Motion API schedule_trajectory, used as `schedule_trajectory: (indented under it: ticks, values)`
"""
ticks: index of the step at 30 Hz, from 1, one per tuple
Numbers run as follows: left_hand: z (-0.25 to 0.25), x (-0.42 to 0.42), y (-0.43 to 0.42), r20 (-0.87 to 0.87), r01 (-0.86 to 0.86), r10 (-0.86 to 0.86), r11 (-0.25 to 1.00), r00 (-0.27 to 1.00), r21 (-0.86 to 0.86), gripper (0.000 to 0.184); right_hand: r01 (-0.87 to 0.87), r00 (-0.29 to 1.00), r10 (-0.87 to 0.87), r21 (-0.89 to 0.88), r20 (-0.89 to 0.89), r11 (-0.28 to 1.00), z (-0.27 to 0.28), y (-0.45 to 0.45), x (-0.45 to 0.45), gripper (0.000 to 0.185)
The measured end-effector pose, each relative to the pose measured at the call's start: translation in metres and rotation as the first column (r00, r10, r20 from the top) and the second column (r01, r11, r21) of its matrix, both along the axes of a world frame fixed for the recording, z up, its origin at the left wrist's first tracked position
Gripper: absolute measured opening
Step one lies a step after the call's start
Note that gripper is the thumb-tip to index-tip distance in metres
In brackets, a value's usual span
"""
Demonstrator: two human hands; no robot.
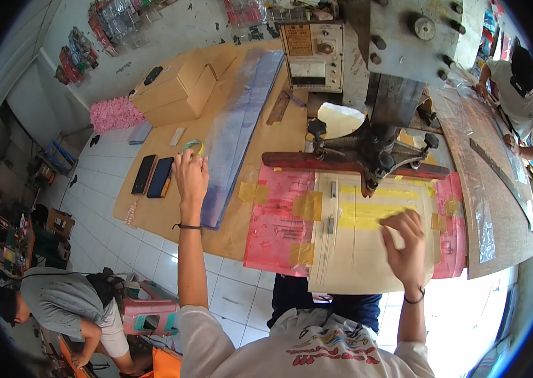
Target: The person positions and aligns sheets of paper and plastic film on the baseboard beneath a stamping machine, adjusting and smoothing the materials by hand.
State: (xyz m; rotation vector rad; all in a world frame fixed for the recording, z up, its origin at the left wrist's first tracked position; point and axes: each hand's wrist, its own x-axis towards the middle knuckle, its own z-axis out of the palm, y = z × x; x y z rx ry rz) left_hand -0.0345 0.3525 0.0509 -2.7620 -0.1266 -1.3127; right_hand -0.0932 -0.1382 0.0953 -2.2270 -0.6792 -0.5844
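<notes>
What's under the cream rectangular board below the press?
Pink flat sheeting shows beyond the left and right edges of the cream rectangular board, with translucent yellow tape. Whether it runs on underneath, or anything else lies there, is covered.

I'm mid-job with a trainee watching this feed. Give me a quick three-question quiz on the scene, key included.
1. Which is nearer the tape roll: the left hand or the right hand?

2. What colour is the sheeting showing on both sides of the cream board?
A) green
B) pinkish red
C) black

3. True or false: the right hand is gripping the press's red bar.

Key:
1. The left hand.
2. B.
3. False: it is over the cream board.
</notes>
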Motion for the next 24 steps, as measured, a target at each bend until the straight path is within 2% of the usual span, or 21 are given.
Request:
schedule_trajectory:
  ticks: [2,3,5,6,8,11,14,15,17,18,21,24]
  values:
    - [0.001,-0.004,0.001,-0.123,0.050,-0.060,0.995,0.991,-0.083,0.029,-0.267,0.964,0.267,0.020,0.017,0.963,0.018,0.044,0.012,0.015]
    - [0.005,-0.009,-0.004,-0.144,0.050,-0.100,0.946,0.985,-0.320,0.031,-0.385,0.922,0.385,0.001,0.034,0.923,0.020,0.067,0.021,0.017]
    - [0.014,-0.024,-0.019,-0.152,0.022,-0.189,0.690,0.970,-0.723,0.035,-0.554,0.832,0.554,-0.024,0.025,0.832,0.018,0.116,0.035,0.019]
    - [0.010,-0.029,-0.016,-0.138,0.032,-0.194,0.680,0.971,-0.732,0.033,-0.606,0.794,0.607,-0.042,0.041,0.795,0.011,0.143,0.044,0.020]
    - [-0.007,-0.040,-0.004,-0.115,0.049,-0.204,0.657,0.972,-0.752,0.030,-0.648,0.762,0.645,-0.055,-0.056,0.760,0.007,0.194,0.054,0.027]
    - [-0.028,-0.051,-0.007,-0.098,0.160,-0.343,0.647,0.934,-0.745,0.021,-0.592,0.804,0.593,-0.149,-0.043,0.792,-0.023,0.275,0.079,0.039]
    - [-0.043,-0.058,-0.010,-0.024,0.188,-0.427,0.446,0.904,-0.875,0.016,-0.466,0.878,0.477,-0.317,-0.047,0.826,-0.074,0.324,0.095,0.048]
    - [-0.039,-0.061,-0.013,-0.018,0.186,-0.422,0.436,0.906,-0.880,0.017,-0.419,0.900,0.434,-0.371,-0.049,0.829,-0.083,0.335,0.099,0.050]
    - [-0.031,-0.066,-0.023,-0.001,0.181,-0.412,0.403,0.911,-0.897,0.019,-0.443,0.893,0.434,-0.410,-0.121,0.797,-0.080,0.344,0.101,0.052]
    - [-0.027,-0.067,-0.021,-0.096,0.095,-0.352,0.488,0.931,-0.868,0.017,-0.458,0.887,0.434,-0.434,-0.159,0.776,-0.078,0.346,0.101,0.052]
    - [-0.019,-0.070,-0.021,-0.176,0.056,-0.304,0.624,0.936,-0.779,0.014,-0.535,0.845,0.442,-0.451,-0.301,0.715,-0.066,0.348,0.106,0.050]
    - [-0.022,-0.070,-0.017,-0.168,0.059,-0.347,0.558,0.922,-0.828,0.015,-0.560,0.817,0.380,-0.441,-0.434,0.702,-0.044,0.345,0.111,0.054]
